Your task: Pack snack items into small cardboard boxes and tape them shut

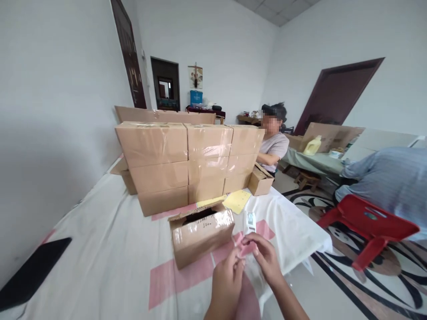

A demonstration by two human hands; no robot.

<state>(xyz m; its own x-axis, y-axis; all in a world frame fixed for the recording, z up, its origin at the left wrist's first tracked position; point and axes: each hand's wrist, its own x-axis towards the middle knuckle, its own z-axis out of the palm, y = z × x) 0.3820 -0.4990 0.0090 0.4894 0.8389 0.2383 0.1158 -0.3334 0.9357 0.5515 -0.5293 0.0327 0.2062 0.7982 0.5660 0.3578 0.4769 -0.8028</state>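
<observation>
Left hand (pixel 226 276), right hand (pixel 267 261): fingers pinched narrow, likely steadying small item (pixel 239 247) between them over table (pixel 123 249); can't tell what. Open box (pixel 204 240) left, white gadget (pixel 250 221) just beyond, presumably for easy reach.

Place: home-like room, apparently used as a workroom | Home signs: picture scroll (pixel 196 76) on white wall (pixel 230 49), dark panelled door (pixel 128 51), swirl-patterned floor (pixel 376 255), red plastic chair (pixel 376 218) | Work signs: taped cartons (pixel 160 149) stacked toward far edge of cloth-covered counter (pixel 113 258)
</observation>
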